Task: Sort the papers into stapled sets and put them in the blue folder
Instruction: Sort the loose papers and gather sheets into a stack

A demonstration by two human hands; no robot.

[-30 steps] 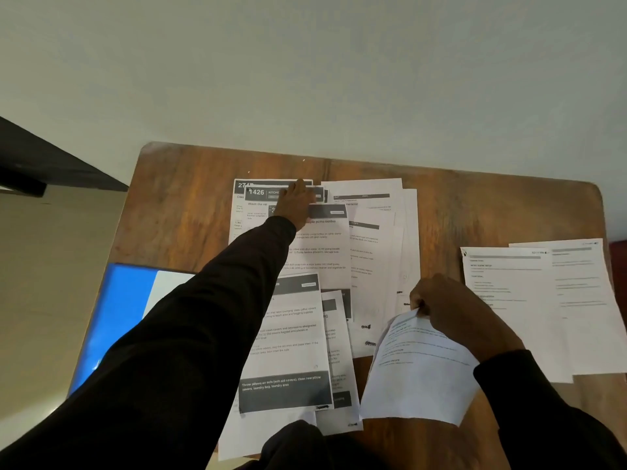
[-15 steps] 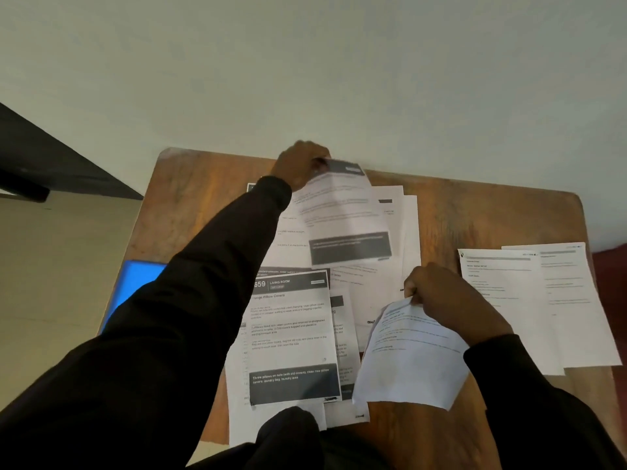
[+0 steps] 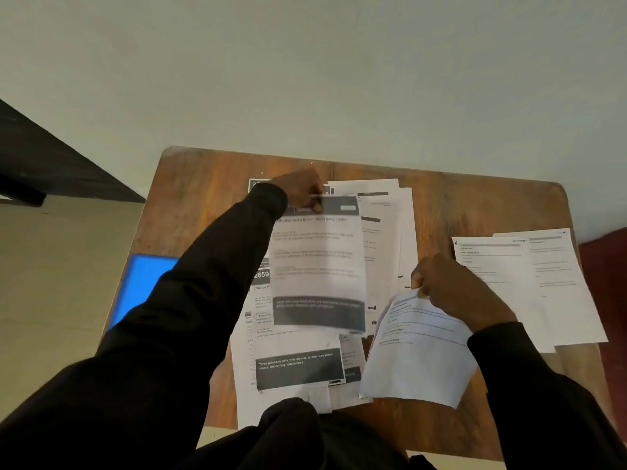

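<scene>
Pulling sheet (image 3: 319,266) nearer, left hand (image 3: 302,189) pinching it

Blue folder (image 3: 142,290), brown wooden table (image 3: 475,205), white papers (image 3: 549,283).

The lifted sheet (image 3: 319,262) is blurred, its small print unreadable. Left of it, a black sleeve (image 3: 190,300) hides part of the blue folder (image 3: 142,286). Right of it, the text on the curled sheet (image 3: 420,351) is too small to read. Beneath it, papers (image 3: 298,368) on the table (image 3: 203,198) are partly covered.
</scene>
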